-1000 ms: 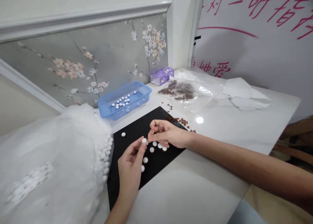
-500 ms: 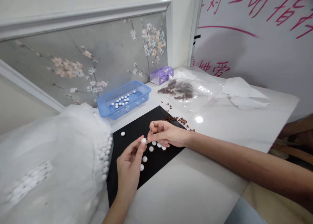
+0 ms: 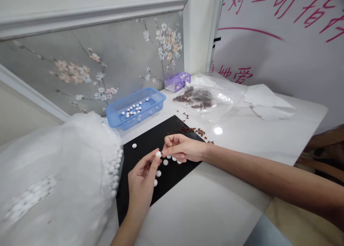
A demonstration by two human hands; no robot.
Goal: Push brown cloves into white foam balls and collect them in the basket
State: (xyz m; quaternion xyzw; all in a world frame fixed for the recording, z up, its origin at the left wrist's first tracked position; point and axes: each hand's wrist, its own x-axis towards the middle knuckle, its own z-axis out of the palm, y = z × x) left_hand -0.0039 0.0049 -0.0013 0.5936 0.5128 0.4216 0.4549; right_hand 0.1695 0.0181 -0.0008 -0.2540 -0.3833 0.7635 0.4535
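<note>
Over the black mat [image 3: 163, 131], my left hand [image 3: 143, 174] pinches a white ball [image 3: 158, 154] between thumb and fingertips. My right hand [image 3: 181, 147] touches the ball's right side with its thumb and forefinger pressed together; a tiny brown piece seems to be between them, too small to make out. Several white balls [image 3: 166, 162] lie on the mat below and beneath my right hand, and a single one [image 3: 134, 145] sits apart at the left. Small brown star-shaped pieces [image 3: 199, 131] are scattered along the mat's upper right edge.
A blue basket [image 3: 154, 108] holding several white balls stands behind the mat. Left is a big translucent bag [image 3: 67, 160] of white balls. Behind right are a purple box [image 3: 177, 82] and a clear bag [image 3: 223, 99] with brown pieces, on the white table [image 3: 215, 203].
Both hands keep nearly the same pose, with the right hand's fingertips still at the ball. The whole view has shifted very slightly.
</note>
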